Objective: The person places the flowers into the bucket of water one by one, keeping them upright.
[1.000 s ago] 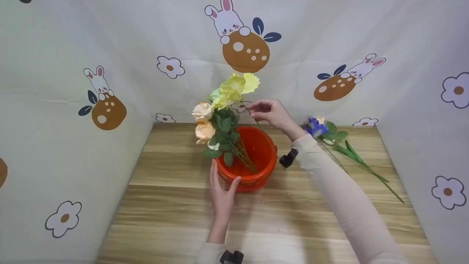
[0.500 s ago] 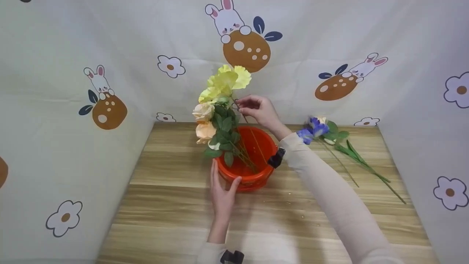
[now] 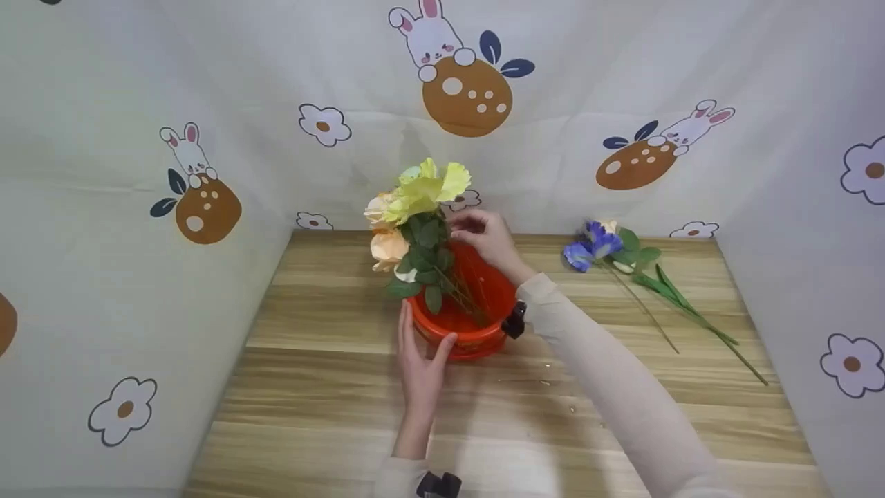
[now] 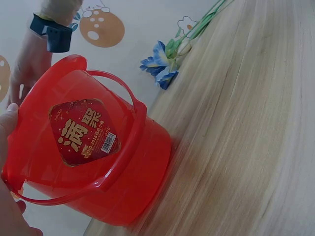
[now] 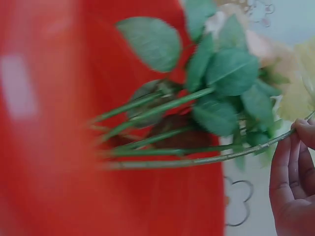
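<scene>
The left hand (image 3: 420, 370) spreads against the red plastic bucket (image 3: 477, 337); the right hand (image 3: 489, 242) pinches the stem (image 5: 197, 161) of the yellow flower (image 3: 422, 197), its lower length inside the bucket, bloom above. The thin stem looks light, springy, best gripped below delicate petals (image 3: 453, 182). The bucket's label (image 4: 84, 132) shows gold Chinese characters, a barcode (image 4: 109, 142) and apparently "NO.2018".

Yellow flower (image 3: 423, 196), stem (image 5: 209, 160) inside upright red bucket (image 3: 480, 337), near peach roses (image 3: 388, 247).
</scene>
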Available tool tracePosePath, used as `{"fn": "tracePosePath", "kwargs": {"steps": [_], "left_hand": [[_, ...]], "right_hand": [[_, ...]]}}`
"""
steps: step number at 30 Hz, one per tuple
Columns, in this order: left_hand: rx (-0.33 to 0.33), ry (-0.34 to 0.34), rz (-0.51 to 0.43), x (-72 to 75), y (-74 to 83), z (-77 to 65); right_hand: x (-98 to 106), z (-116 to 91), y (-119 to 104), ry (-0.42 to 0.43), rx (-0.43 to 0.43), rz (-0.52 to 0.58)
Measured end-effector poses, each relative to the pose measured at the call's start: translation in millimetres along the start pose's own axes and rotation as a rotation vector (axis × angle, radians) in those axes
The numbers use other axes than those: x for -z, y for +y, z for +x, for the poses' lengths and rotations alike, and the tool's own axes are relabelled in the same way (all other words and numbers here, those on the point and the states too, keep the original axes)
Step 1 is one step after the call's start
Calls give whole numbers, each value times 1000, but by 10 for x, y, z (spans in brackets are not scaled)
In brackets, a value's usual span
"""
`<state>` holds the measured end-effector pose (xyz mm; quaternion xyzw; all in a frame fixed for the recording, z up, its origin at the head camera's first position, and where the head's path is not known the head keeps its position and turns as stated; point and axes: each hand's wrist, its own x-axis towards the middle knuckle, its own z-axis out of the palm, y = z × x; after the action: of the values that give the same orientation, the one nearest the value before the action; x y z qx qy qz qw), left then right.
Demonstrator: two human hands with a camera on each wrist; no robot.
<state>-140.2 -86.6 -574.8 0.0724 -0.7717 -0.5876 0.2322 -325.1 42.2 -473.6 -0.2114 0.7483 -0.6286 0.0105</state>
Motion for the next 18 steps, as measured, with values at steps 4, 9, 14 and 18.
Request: {"fn": "tracePosePath", "kwargs": {"steps": [4,9,14,18], "left_hand": [[-3,-2,17,0,-3,-5],[3,-2,9,-12,-9,-8],[16,6,4,-12,7,-8],[26,12,-7,-16,17,4]], "right_hand": [[-27,-27,144,-6,-43,-68],[-24,-63,226,-48,-127,-146],[27,-104,220,-108,-174,-140],[119,-139,171,-150,-194,-113]]}}
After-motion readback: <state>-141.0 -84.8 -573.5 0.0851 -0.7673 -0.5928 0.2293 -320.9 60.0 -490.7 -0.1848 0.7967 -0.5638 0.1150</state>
